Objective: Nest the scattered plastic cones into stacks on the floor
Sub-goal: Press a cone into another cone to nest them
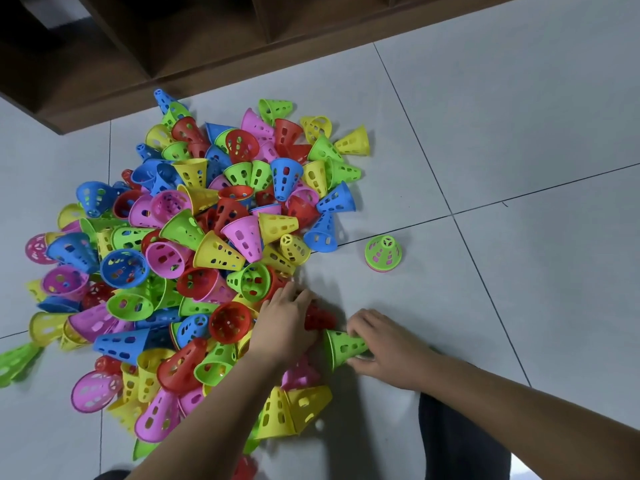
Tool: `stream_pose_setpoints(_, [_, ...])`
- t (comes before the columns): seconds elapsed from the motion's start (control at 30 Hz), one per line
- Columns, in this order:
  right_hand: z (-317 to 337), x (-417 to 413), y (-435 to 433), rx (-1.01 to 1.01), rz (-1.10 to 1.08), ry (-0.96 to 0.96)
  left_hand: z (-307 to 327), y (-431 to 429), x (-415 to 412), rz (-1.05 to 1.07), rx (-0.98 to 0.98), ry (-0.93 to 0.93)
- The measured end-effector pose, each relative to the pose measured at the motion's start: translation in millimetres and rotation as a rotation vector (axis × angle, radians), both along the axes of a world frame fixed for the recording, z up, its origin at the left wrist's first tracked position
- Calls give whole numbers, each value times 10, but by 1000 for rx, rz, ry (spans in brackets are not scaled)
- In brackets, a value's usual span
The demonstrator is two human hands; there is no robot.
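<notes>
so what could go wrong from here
1. The left hand grips a red cone at the edge of the pile; pulling it out may send neighbouring cones rolling.
2. The right hand holds a green cone on its side; forced on crooked, it could jam or tip the small stack standing apart.

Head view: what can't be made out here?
All in the head view:
- Red perforated plastic cone: mostly covered by the left hand; grip unclear.
- Lying green plastic cone: tip hidden in the right hand.
- Upright green perforated plastic cone: reddish rim beneath; nested count hidden.
- Green plastic cone at left edge: cut off by frame.
- Pile of coloured plastic cones: lower layers buried.
</notes>
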State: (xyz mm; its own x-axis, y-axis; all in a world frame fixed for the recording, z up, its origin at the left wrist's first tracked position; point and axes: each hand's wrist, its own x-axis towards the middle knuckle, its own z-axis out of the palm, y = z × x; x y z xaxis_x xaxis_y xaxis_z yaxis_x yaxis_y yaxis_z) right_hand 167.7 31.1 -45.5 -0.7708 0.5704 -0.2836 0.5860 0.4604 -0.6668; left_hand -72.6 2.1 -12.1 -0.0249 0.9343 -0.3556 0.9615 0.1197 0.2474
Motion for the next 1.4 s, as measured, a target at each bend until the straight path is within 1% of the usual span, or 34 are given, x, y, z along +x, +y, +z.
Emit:
stream_pose_setpoints(0.07, [74, 61, 36, -68, -117, 24, -7, 42, 25, 82, 56, -107])
stream_pose_setpoints(0.13, [165, 132, 97, -72, -237, 43, 29, 103, 75, 165, 109, -218])
stream_pose_setpoints(0.27, [374, 327, 285, -2, -446, 111, 131, 332, 202, 284, 198, -347])
stream_pose_setpoints(0.37, [496, 471, 435, 54, -552, 158, 177, 540, 328, 354, 271, -456])
stream_pose_setpoints(0.5, [615, 631, 597, 102, -640, 188, 209, 767, 548, 344, 356, -572])
stream_pose_setpoints(0.67, [740, 772, 786, 157, -732, 179, 232, 979, 847, 344, 358, -724])
stream_pose_setpoints(0.77, [813, 841, 864, 177, -774, 168, 228, 1067, 964, 320, 396, -755])
stream_pose_setpoints(0.87, [875, 892, 897, 196, -791, 165, 168, 1095, 1005, 303, 368, -734])
stream_pose_setpoints(1.0, [914, 879, 922, 276, -730, 116, -11, 1025, 997, 226, 278, -612])
stream_pose_setpoints(1.07, [922, 806, 964, 343, -655, 51, -56, 972, 965, 191, 245, -569])
stream_pose_setpoints(1.17, [914, 641, 1085, 419, -500, -97, -75, 864, 879, 155, 224, -477])
stream_pose_setpoints(1.27, [881, 473, 1225, 448, -369, -241, -18, 684, 747, 183, 229, -385])
stream_pose_setpoints(1.4, [855, 286, 1348, 451, -279, -322, 39, 393, 467, 177, 263, -239])
